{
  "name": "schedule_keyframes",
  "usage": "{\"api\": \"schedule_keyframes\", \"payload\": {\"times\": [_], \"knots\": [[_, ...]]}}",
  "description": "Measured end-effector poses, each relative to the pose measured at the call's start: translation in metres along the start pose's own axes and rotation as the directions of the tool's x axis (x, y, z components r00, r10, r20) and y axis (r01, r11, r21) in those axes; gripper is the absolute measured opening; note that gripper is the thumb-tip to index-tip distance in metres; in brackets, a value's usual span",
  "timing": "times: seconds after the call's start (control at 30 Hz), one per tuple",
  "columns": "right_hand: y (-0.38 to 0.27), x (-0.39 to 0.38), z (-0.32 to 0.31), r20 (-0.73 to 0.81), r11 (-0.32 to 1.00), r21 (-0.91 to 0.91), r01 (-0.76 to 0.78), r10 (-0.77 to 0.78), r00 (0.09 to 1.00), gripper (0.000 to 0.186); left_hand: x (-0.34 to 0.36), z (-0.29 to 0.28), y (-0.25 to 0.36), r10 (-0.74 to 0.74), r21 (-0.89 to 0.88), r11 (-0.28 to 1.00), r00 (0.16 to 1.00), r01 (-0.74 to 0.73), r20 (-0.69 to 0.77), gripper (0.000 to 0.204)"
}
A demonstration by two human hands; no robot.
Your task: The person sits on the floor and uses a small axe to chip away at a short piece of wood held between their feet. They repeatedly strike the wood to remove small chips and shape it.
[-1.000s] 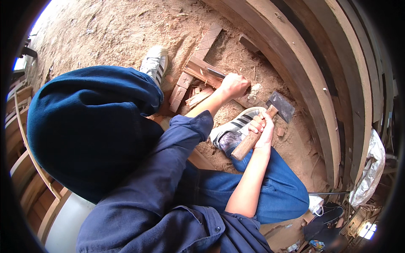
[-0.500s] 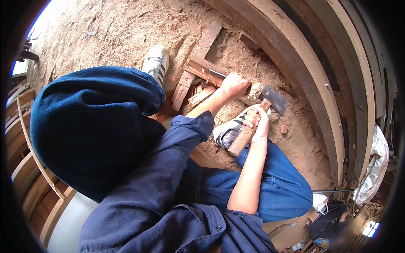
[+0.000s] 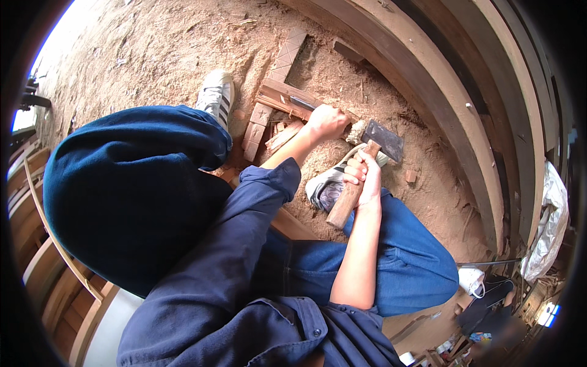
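Observation:
My left hand is closed around a chisel. Its metal blade lies along a split, reddish-brown wood piece, and its pale, frayed handle end sticks out past my fist. My right hand grips a hammer by its thick wooden handle. The dark, blocky hammer head is right beside the chisel's frayed end; whether they touch I cannot tell. Under the wood piece runs a scored block strip, with split wood scraps next to it.
My striped shoes stand on either side of the work, on ground strewn with shavings. Long curved timbers line the right. A small wood chunk lies near the hammer. Another person is at the lower right.
The whole view has shifted slightly, so hands, tools and wood appear a little further left. Both grips are unchanged, and the hammer head stays close to the chisel's end.

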State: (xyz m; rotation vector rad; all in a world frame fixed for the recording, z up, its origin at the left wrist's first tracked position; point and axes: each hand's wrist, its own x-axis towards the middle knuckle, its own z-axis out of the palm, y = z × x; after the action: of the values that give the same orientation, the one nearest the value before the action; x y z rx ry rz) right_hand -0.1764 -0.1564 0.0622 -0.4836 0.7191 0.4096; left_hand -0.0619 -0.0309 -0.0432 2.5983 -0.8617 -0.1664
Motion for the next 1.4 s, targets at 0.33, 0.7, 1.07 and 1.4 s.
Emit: {"api": "schedule_keyframes", "payload": {"times": [0.33,0.7,1.07,1.4], "knots": [[0.014,-0.005,-0.009,-0.036,1.0,0.024,0.004,-0.003,0.999,0.023,0.001,-0.017,0.011,-0.015,-0.039,0.999,0.999,0.017,0.033,0.012],[0.017,-0.002,0.006,0.119,0.954,0.264,-0.14,0.111,0.987,0.028,-0.003,0.0,-0.012,-0.012,-0.043,0.999,0.991,0.007,-0.137,0.011],[0.013,-0.001,0.008,0.013,0.999,0.036,-0.02,0.02,1.0,0.027,0.005,0.0,-0.01,-0.064,-0.022,0.998,0.996,0.062,-0.068,0.01],[0.026,0.008,0.011,-0.244,0.921,-0.346,0.181,-0.275,0.93,0.026,0.004,-0.004,-0.009,-0.098,-0.016,0.995,0.993,0.097,-0.06,0.012]]}}
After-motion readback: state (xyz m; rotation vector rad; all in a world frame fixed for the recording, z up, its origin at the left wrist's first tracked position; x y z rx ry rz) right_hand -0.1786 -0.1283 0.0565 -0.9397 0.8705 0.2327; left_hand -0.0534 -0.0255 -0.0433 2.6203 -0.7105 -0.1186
